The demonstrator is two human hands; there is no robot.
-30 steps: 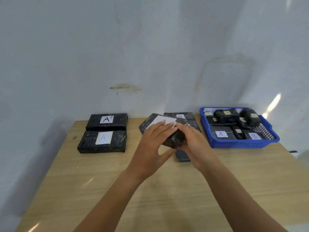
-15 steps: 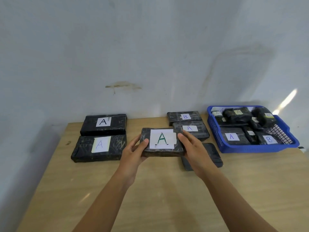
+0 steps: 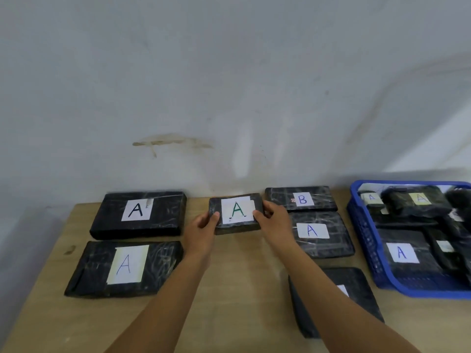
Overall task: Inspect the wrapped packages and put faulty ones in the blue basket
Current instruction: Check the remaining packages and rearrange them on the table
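Both hands are on the green-A package (image 3: 237, 214) at the middle of the bench's (image 3: 229, 289) far edge. Its label faces up and the letter reads upright to the wearer. The left hand (image 3: 201, 225) grips the left end, thumb over the top face beside the label, fingers curled round the end. The right hand (image 3: 274, 219) clamps the right end the same way, thumb on top by the label's corner. Whether the package is down on the wood or just off it, I cannot tell.

At the far left corner the black-A package (image 3: 137, 215) lies flat. Nearer along the left edge is the pale-A package (image 3: 125, 268), just apart from it. Just beside the right hand, the B package (image 3: 302, 198) sits at the far edge. In front of it, touching or nearly so, is the blue-A package (image 3: 321, 235). Nearer again, a dark package (image 3: 356, 291) lies partly under the right forearm, its label mostly hidden.

At the right edge sits the basket (image 3: 363, 240), packed with wrapped bundles. A flat one marked A (image 3: 402, 253) lies toward the front and a yellow-label A (image 3: 419, 200) at the back; the rest are blurred.
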